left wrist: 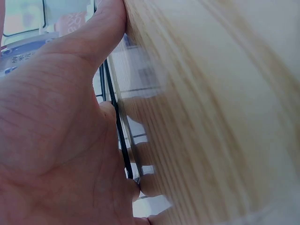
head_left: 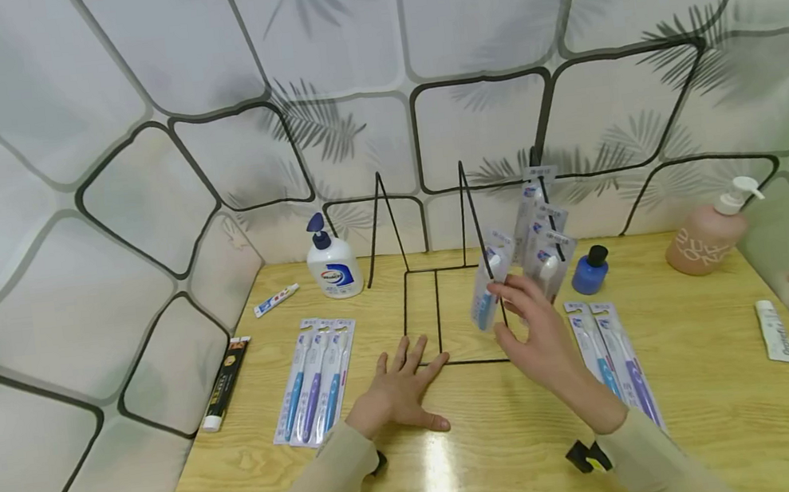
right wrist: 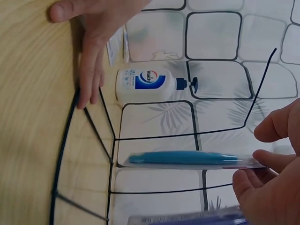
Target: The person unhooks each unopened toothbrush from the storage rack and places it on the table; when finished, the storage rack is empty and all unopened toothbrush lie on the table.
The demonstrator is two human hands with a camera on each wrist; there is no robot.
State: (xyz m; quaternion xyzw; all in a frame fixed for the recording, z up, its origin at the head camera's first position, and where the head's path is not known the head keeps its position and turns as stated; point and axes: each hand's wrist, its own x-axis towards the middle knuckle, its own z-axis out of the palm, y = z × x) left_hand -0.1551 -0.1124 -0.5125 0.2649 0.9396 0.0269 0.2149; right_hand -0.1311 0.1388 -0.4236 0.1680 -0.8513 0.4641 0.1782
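My right hand (head_left: 537, 331) pinches a packaged toothbrush (head_left: 484, 313) with a blue handle, at the middle prong of a black wire rack (head_left: 438, 313). The right wrist view shows the fingers at one end of its clear pack (right wrist: 187, 158). More packaged toothbrushes (head_left: 548, 268) hang on the right prong, close beside that hand. The left prong is bare. My left hand (head_left: 405, 389) lies with fingers spread at the front left corner of the rack's base, fingertips over the wire. In the left wrist view, the palm (left wrist: 51, 136) stands close to the wood surface.
Three packaged toothbrushes (head_left: 315, 382) lie left on the table; two more (head_left: 609, 360) lie right. A white pump bottle (head_left: 335, 272), small toothpaste tube (head_left: 276, 300) and black toothpaste box (head_left: 227, 384) stand or lie left. Rightward are a blue bottle (head_left: 589, 277), pink pump bottle (head_left: 708, 241) and white tube (head_left: 776, 332).
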